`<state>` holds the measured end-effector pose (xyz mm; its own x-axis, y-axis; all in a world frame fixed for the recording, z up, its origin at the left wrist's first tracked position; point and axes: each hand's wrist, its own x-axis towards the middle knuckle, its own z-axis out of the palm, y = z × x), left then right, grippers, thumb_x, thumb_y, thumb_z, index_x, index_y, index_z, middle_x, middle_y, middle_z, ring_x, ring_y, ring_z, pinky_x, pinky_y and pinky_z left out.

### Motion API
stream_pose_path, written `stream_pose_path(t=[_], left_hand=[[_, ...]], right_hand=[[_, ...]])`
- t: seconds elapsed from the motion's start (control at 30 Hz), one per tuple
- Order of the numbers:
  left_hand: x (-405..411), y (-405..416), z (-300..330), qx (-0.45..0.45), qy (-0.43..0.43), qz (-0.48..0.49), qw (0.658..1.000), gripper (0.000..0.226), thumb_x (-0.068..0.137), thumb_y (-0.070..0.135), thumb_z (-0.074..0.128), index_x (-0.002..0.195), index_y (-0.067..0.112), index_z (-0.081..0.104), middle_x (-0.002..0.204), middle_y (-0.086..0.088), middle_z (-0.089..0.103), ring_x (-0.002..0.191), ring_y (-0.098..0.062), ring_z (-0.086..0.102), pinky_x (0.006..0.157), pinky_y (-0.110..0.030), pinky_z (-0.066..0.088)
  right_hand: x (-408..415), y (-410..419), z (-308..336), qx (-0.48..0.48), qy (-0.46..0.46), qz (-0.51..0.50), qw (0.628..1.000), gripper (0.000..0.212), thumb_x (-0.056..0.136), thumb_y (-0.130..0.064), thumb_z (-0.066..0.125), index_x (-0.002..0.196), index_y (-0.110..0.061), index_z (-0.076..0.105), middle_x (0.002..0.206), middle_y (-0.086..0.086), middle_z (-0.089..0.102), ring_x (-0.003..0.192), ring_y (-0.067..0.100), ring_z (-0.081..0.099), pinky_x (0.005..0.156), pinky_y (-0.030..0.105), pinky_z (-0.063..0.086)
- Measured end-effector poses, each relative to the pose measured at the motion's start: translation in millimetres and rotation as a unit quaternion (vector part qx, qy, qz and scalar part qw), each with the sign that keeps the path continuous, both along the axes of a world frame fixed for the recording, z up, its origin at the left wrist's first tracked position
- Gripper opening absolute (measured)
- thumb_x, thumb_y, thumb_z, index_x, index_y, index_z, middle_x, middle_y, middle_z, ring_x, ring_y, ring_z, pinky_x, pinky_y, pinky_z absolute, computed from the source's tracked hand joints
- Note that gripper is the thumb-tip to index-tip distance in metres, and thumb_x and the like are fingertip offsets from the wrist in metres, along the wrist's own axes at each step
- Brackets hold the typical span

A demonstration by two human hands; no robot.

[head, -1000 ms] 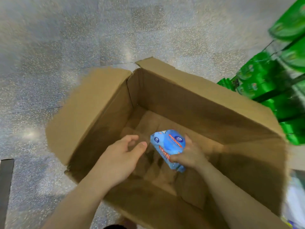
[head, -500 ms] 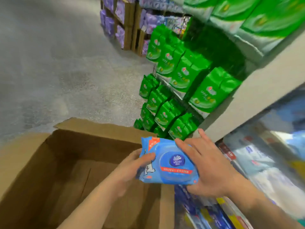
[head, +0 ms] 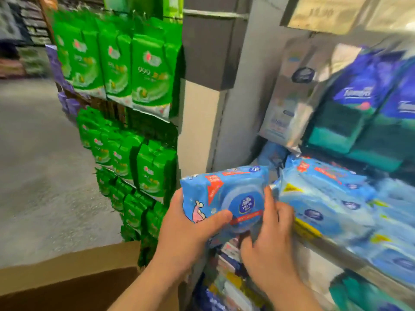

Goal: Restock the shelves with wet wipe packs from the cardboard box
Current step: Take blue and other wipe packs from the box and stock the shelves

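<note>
Wet wipe pack (head: 224, 198), glossy blue plastic, gripped by left hand (head: 186, 234) and right hand (head: 269, 243).

You can read "999" in pale figures on the green packs (head: 150, 83) hanging on the left rack. The blue wet wipe pack (head: 226, 198) you hold shows "Vinda" on its round dark-blue lid label. "Tempo" stands in white on the dark-blue packs (head: 357, 90) on the upper shelf; the price tag (head: 323, 13) above is too blurred to read.
</note>
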<state>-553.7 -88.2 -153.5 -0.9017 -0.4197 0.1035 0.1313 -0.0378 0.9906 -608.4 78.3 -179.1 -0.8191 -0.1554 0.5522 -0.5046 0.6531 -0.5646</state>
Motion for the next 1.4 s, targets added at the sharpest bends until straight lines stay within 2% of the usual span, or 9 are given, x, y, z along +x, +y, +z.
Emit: stream_pose_path(t=[0.17,0.27,0.43,0.57,0.7,0.87,1.03,1.23,1.4], left_hand=[[-47,42,18,-0.1,-0.008,0.069,0.993,0.07,0.054,0.037,0.099,0.115,0.033,0.064,0.099,0.022,0.074,0.086,0.006,0.07,0.075,-0.02,0.056],[-84,48,22,-0.12,-0.028,0.083,0.989,0.065,0.057,0.048,0.095,0.112,0.036,0.063,0.098,0.016,0.074,0.084,-0.001,0.072,0.075,-0.037,0.062],[-125,67,29,-0.176,-0.063,0.09,0.978,0.055,0.066,0.046,0.094,0.1,0.026,0.057,0.088,0.014,0.066,0.069,0.01,0.064,0.051,-0.008,0.046],[-155,76,21,-0.196,-0.061,0.069,0.976,0.034,0.068,0.048,0.092,0.082,0.024,0.072,0.075,0.012,0.076,0.066,0.001,0.071,0.06,-0.028,0.06],[-181,86,17,-0.254,-0.12,0.027,0.959,0.041,0.076,0.061,0.08,0.077,0.021,0.073,0.07,0.008,0.074,0.065,-0.007,0.069,0.063,-0.034,0.058],[-193,88,17,-0.347,-0.213,-0.114,0.906,0.037,0.096,0.061,0.057,0.094,0.024,0.058,0.106,-0.006,0.07,0.094,-0.023,0.062,0.088,-0.034,0.05],[-192,87,9,-0.386,-0.224,-0.098,0.89,0.041,0.091,0.068,0.057,0.089,0.027,0.058,0.097,0.003,0.068,0.099,-0.024,0.069,0.087,-0.037,0.055],[-167,70,5,-0.389,-0.18,-0.078,0.9,0.025,0.093,0.059,0.062,0.095,0.036,0.052,0.097,0.007,0.065,0.088,-0.015,0.062,0.075,-0.027,0.045],[-159,61,4,-0.353,-0.177,-0.079,0.915,0.053,0.087,0.064,0.064,0.124,0.027,0.064,0.117,0.007,0.071,0.098,-0.013,0.065,0.077,-0.027,0.048]], right_hand=[[-15,3,3,-0.077,-0.139,-0.009,0.987,0.098,0.085,0.01,0.06,0.162,-0.019,0.007,0.152,-0.006,0.018,0.146,0.01,0.013,0.105,-0.005,0.0],[-31,5,6,-0.064,-0.159,0.022,0.985,0.087,0.092,0.004,0.051,0.162,-0.016,0.004,0.17,-0.003,-0.001,0.153,0.001,-0.001,0.106,-0.005,-0.006],[-62,9,12,-0.08,-0.192,0.026,0.978,0.076,0.097,-0.001,0.046,0.163,-0.019,0.012,0.171,-0.009,0.006,0.153,-0.002,0.0,0.119,0.009,-0.003],[-69,15,12,-0.067,-0.177,0.041,0.981,0.077,0.095,-0.004,0.045,0.164,-0.022,0.015,0.171,-0.012,0.011,0.156,0.002,0.001,0.128,0.027,0.006],[-62,30,3,-0.043,-0.209,0.061,0.975,0.064,0.105,-0.02,0.043,0.163,-0.032,0.016,0.168,-0.023,0.01,0.15,-0.009,0.003,0.12,0.013,0.007],[-55,47,-1,-0.05,-0.224,0.054,0.972,0.053,0.105,-0.026,0.047,0.156,-0.038,0.035,0.155,-0.033,0.028,0.138,-0.021,0.017,0.103,-0.007,0.009],[-50,53,-7,-0.082,-0.208,0.048,0.974,0.048,0.103,-0.022,0.052,0.149,-0.036,0.049,0.149,-0.022,0.048,0.138,-0.004,0.042,0.117,0.027,0.039],[-46,48,-10,-0.081,-0.192,0.028,0.978,0.044,0.102,-0.022,0.055,0.145,-0.03,0.055,0.146,-0.014,0.055,0.134,0.004,0.048,0.115,0.029,0.04],[-34,42,-3,-0.09,-0.21,0.01,0.973,0.047,0.101,-0.027,0.056,0.147,-0.03,0.053,0.149,-0.01,0.054,0.138,0.01,0.049,0.116,0.042,0.042]])
